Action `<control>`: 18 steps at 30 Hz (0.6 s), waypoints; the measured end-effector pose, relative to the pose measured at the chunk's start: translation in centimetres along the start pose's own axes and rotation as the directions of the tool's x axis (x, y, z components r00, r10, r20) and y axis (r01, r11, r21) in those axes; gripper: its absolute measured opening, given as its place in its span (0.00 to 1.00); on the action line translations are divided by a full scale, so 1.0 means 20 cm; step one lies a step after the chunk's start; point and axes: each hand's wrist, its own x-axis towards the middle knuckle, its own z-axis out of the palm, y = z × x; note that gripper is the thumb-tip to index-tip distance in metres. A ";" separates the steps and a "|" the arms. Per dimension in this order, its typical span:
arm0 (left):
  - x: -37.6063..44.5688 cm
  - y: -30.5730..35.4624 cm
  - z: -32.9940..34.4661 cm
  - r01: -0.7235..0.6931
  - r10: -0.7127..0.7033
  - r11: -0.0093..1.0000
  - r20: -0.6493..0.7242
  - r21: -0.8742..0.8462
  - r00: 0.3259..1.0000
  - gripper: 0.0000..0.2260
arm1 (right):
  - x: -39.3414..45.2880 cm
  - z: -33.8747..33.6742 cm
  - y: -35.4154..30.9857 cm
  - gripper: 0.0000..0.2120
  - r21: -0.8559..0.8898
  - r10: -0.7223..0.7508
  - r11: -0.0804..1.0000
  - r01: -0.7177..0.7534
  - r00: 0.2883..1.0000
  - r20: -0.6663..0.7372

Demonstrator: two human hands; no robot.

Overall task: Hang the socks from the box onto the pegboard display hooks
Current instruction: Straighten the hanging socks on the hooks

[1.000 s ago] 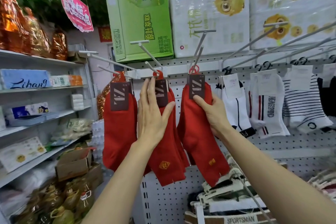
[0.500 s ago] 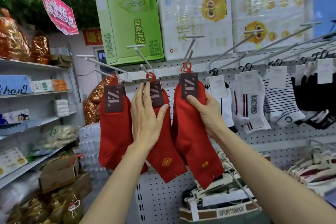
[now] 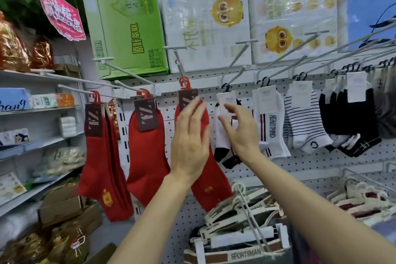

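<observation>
A shop pegboard carries three red socks along its upper left edge. The left hand, fingers spread, hovers before the third. The right hand, fingers loosely curled and empty, nears the white sock; steady each by its tag.

— What words can be read here?

— The beige waistband of folded underwear at the bottom carries "SPORTSMAN". The white sock with red and dark stripes has vertical letters, something like "NEAEOMIND", unclear. The blue pack on the left shelf shows "hang", cut by the edge.

— And the boxes?

— The tall green cardboard carton and the pink hanging sign have Chinese characters. The brown card tags on the red socks show a slanted mark only.
</observation>
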 end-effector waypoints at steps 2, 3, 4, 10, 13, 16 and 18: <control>-0.01 0.05 0.12 0.087 -0.079 0.995 0.150 -0.051 0.986 0.22 | 0.03 -0.05 0.12 0.20 -0.090 0.024 0.996 -0.020 0.999 0.042; 0.00 0.06 0.19 0.172 -0.152 0.983 0.234 -0.067 0.960 0.23 | 0.04 -0.07 0.17 0.21 -0.118 0.040 0.992 -0.031 0.996 0.074; 0.00 0.06 0.26 0.259 -0.228 0.964 0.304 -0.065 0.925 0.25 | 0.05 -0.09 0.21 0.23 -0.137 0.050 0.990 -0.035 0.993 0.105; 0.17 -0.03 0.60 0.776 -0.650 0.622 0.486 -0.101 0.584 0.31 | 0.11 -0.11 0.36 0.31 -0.143 0.147 0.983 -0.113 0.955 0.257; 0.20 -0.09 0.68 0.849 -0.698 0.390 0.486 -0.358 0.526 0.26 | 0.13 -0.10 0.40 0.31 -0.067 0.141 0.990 -0.125 0.932 0.333; 0.21 -0.07 0.69 0.827 -0.691 0.322 0.483 -0.460 0.538 0.14 | 0.14 -0.08 0.42 0.31 0.002 0.142 0.988 -0.152 0.922 0.361; 0.21 -0.05 0.68 0.813 -0.689 0.339 0.463 -0.474 0.557 0.08 | 0.13 -0.09 0.41 0.29 0.053 0.157 0.981 -0.187 0.923 0.353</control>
